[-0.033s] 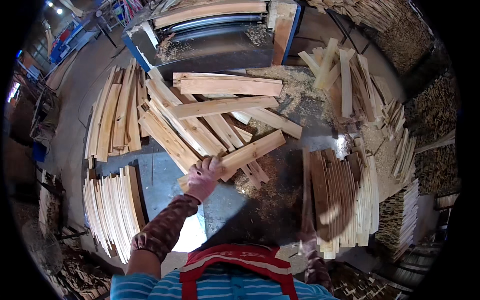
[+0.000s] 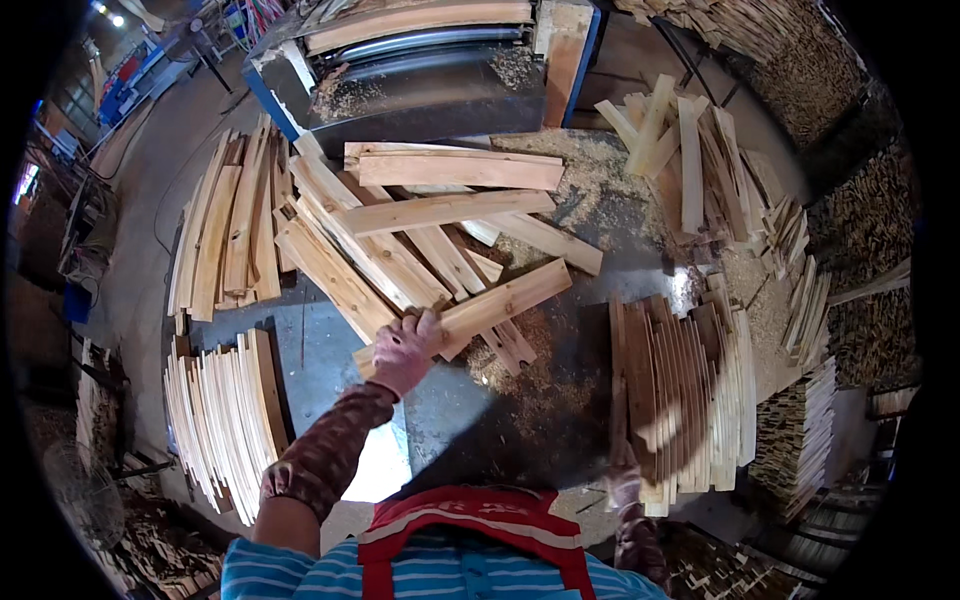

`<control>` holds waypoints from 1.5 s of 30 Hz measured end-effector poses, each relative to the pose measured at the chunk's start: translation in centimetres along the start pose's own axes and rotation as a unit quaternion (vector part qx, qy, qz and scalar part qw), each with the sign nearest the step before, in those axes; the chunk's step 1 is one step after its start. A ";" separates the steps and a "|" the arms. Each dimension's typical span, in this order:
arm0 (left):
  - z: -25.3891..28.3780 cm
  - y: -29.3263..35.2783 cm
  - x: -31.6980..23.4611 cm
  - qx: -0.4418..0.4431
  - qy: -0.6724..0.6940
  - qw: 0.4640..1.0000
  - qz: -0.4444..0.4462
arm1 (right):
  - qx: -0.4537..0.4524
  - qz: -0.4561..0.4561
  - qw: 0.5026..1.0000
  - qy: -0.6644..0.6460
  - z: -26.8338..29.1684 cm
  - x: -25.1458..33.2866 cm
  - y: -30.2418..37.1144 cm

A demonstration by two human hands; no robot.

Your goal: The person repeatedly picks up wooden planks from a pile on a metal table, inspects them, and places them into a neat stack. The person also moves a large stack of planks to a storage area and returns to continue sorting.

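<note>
My left hand [image 2: 403, 352], in a pinkish glove, is closed round the near-left end of a knotty wooden board [image 2: 512, 300]. This board slants up to the right across other boards of the loose pile [image 2: 385, 255]. On the right, my right hand [image 2: 624, 484] grips the near end of another wooden board [image 2: 618, 365], its fingers partly lost in shadow. That board stands along the left side of a row of slats [image 2: 675, 390] set close together.
A machine with a metal roller [image 2: 430, 45] stands at the far side of the dark table [image 2: 480, 430]. More slats [image 2: 225, 420] and long boards [image 2: 235, 225] lie at the left. Sawdust [image 2: 610, 165] and scattered boards [image 2: 690, 165] are at the far right.
My right hand has drawn slightly nearer to me, and its board now sits closer against the row of slats. My left hand keeps its hold, barely shifted.
</note>
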State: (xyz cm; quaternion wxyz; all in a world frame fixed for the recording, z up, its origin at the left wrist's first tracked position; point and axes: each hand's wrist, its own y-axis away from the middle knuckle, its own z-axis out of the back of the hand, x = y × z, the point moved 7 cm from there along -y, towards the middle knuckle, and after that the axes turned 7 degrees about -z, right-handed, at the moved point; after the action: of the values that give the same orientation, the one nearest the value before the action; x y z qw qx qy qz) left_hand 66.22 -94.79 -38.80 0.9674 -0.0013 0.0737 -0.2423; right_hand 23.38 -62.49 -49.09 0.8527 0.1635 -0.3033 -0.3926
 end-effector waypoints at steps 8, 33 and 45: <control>2.8 8.2 1.4 0.026 0.243 0.959 0.145 | -0.154 -0.069 0.922 0.349 7.7 -3.0 -2.9; -7.4 24.5 3.4 -0.245 0.765 0.441 0.400 | 0.511 0.135 0.756 -0.387 -1.7 23.0 11.5; -7.8 25.2 3.6 -0.270 0.812 0.366 0.365 | 0.276 0.120 0.893 -0.334 -6.0 14.2 8.7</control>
State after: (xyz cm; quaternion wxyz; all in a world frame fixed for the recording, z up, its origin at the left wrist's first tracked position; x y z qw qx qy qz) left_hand 80.08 -74.00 -47.94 0.3825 -0.0379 0.8787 0.2832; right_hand 39.42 -67.61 -43.60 0.6620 0.2139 -0.6840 -0.2194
